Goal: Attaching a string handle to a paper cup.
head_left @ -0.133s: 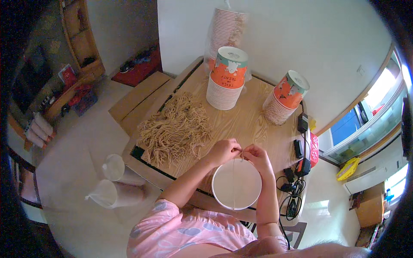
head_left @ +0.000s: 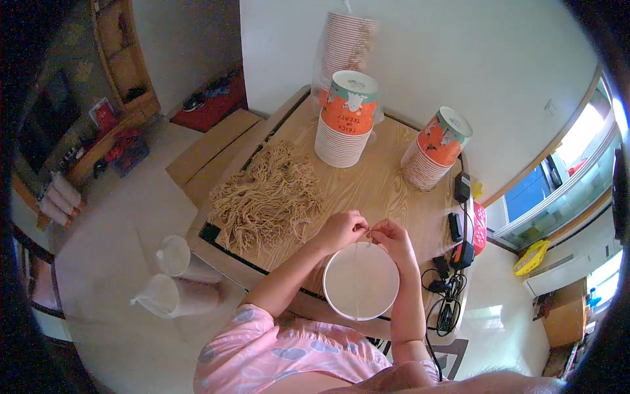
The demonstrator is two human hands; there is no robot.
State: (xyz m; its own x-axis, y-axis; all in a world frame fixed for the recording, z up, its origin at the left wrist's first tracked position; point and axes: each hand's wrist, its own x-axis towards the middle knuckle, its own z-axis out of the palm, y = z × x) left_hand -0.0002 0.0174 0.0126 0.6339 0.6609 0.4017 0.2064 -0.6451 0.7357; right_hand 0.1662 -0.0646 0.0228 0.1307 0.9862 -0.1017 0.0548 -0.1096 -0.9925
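Note:
A white paper bucket (head_left: 380,282) stands mouth-up at the table's near edge, between my forearms. A thin string (head_left: 357,279) runs across its open mouth from the far rim to the near rim. At the far rim my left hand (head_left: 342,230) is closed in a pinch on the string. Beside it, my right hand (head_left: 394,240) pinches the string too, fingertips almost touching the left ones. Whatever knot or hole lies between the fingers is too small to make out. Left of the hands lies a tangled heap of tan strings (head_left: 266,197).
Upside-down nested orange-and-green paper buckets (head_left: 348,118) stand at the table's back, before a plastic-wrapped stack (head_left: 348,49). Another stack (head_left: 436,148) is at the right. Black cables and adapters (head_left: 449,295) line the right edge. Bagged buckets (head_left: 177,295) sit on the floor at left.

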